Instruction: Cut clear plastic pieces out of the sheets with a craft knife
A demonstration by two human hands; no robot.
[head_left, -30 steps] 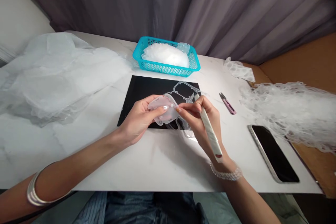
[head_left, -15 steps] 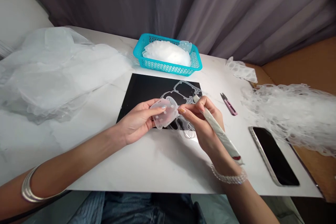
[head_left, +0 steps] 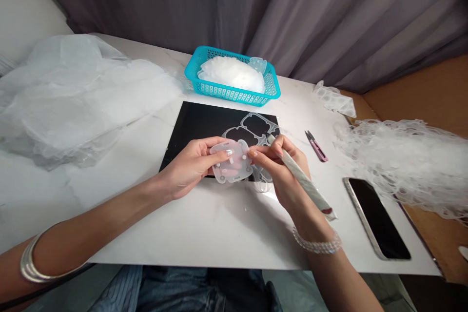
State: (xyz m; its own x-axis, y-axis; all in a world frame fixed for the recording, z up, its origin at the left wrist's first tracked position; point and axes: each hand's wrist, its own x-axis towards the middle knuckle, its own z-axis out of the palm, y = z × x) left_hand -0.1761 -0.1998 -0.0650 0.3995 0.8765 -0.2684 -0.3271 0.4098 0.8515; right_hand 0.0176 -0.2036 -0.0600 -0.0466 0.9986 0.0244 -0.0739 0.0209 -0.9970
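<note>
My left hand [head_left: 190,165] pinches a translucent plastic piece [head_left: 231,162] with small holes, holding it above the near edge of a black mat [head_left: 204,124]. Facing it, my right hand [head_left: 283,170] grips a white wrapped tool [head_left: 303,183] like a pen, and its fingertips touch the right edge of the piece. Under both hands a clear plastic frame with cut-out openings [head_left: 256,126] lies on the mat.
A teal basket [head_left: 234,92] heaped with white pieces stands behind the mat. Small purple snips [head_left: 316,146] and a dark phone [head_left: 376,217] lie to the right. Heaps of clear plastic film lie at left [head_left: 73,97] and at right [head_left: 402,161].
My left hand has turned the translucent piece, so its flat holed face now shows. The tool in my right hand has tilted lower toward the right.
</note>
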